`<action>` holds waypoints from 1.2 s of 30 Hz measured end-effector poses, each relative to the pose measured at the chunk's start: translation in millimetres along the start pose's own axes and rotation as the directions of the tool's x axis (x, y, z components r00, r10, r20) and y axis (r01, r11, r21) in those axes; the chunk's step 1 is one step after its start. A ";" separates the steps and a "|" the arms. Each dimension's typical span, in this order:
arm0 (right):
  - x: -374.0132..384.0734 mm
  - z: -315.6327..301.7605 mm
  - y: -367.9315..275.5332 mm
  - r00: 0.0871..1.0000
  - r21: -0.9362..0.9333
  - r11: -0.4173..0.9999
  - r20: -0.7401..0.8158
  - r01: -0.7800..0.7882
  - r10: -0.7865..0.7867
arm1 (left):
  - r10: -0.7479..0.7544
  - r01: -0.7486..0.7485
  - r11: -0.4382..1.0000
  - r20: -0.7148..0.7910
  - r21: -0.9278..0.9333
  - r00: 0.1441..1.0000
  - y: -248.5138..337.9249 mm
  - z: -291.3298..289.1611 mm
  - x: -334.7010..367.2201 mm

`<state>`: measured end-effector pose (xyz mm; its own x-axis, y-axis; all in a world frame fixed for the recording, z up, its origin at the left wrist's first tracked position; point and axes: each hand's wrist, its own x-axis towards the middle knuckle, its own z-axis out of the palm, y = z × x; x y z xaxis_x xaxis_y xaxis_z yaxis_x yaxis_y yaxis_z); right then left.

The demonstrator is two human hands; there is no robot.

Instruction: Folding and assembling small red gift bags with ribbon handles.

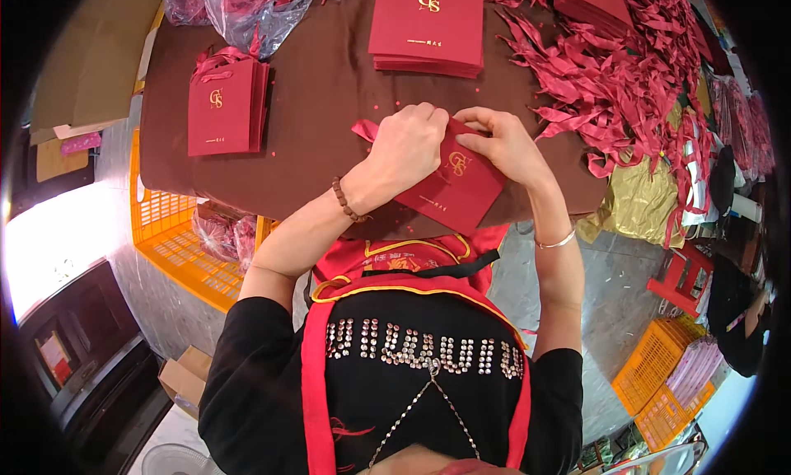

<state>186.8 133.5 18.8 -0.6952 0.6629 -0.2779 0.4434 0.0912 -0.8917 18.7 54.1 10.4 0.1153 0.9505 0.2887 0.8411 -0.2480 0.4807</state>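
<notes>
A red paper gift bag (461, 182) with a gold emblem lies tilted at the table's near edge, between my hands. My left hand (405, 149) is closed at the bag's upper left edge, with a pink-red ribbon end (364, 130) sticking out beside it. My right hand (504, 145) has its fingers curled and pinched at the bag's top edge, the thumb over the front. What the fingertips grip there is partly hidden. To the left stands a small group of red bags with ribbon handles (221, 108). A flat stack of red bags (426, 22) lies straight ahead.
A large heap of loose red ribbons (610, 79) covers the table's right side, beside another bag stack (592, 5). Clear plastic wrapping (255, 14) lies at the far left. An orange crate (185, 261) stands below the table on the left; gold plastic sheeting (643, 199) hangs at the right.
</notes>
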 end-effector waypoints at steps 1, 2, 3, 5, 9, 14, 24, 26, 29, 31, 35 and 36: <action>-1.2 -0.5 -0.7 1.000 -0.001 1.000 -0.001 0.001 -0.001 | 0.028 -0.028 0.999 0.013 0.035 1.000 1.4 -0.3 -0.2; -2.7 -1.0 -1.2 1.000 0.024 0.999 0.007 -0.022 0.022 | 0.028 -0.029 0.999 0.012 0.035 1.000 2.6 -1.3 -0.4; -3.5 -1.5 -1.8 0.999 0.048 0.998 0.016 -0.045 0.045 | 0.050 -0.053 0.995 0.031 0.087 0.998 3.9 -2.7 -0.4; -4.2 -1.3 -3.6 0.999 0.078 0.996 0.030 -0.043 0.041 | 0.069 -0.075 0.987 0.051 0.139 0.996 5.8 -3.0 -2.1; -3.2 4.9 -2.3 0.999 0.026 0.999 0.001 -0.041 0.041 | 0.080 -0.085 0.985 0.038 0.152 0.996 5.3 0.3 -3.7; -4.3 0.7 -7.4 1.000 -0.079 0.997 -0.001 -0.021 0.021 | 0.081 -0.080 0.993 0.013 -0.084 0.997 -11.4 -5.4 -3.2; -11.5 5.5 -32.9 0.995 -0.246 0.966 -0.032 0.083 -0.094 | 0.011 0.105 0.943 0.342 -0.317 0.940 -26.2 -36.4 19.4; -11.6 8.9 -35.3 0.992 -0.290 0.951 -0.036 0.109 -0.125 | -0.047 0.227 0.900 0.435 -0.373 0.899 -39.3 -35.6 26.5; -10.6 14.5 -34.4 0.980 -0.379 0.910 -0.031 0.169 -0.195 | -0.052 0.113 0.991 0.591 -0.067 0.805 -36.3 -46.9 35.6; -9.0 17.5 -31.0 0.962 -0.450 0.861 -0.016 0.237 -0.273 | -0.005 0.047 0.998 0.752 -0.035 0.659 -37.6 -44.9 45.9; -12.3 19.3 -38.3 0.928 -0.489 0.811 -0.011 0.320 -0.373 | 0.087 0.101 0.980 0.830 -0.170 0.551 -51.6 -44.8 62.7; -12.9 20.1 -40.3 0.921 -0.491 0.806 -0.020 0.330 -0.389 | 0.189 0.154 0.935 0.815 -0.320 0.548 -62.0 -34.4 60.7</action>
<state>166.5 106.3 51.1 -0.8016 0.5898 0.0980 0.4058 0.6571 -0.6352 -44.6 120.7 26.6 0.6526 0.6269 -0.4256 0.6349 -0.1458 0.7587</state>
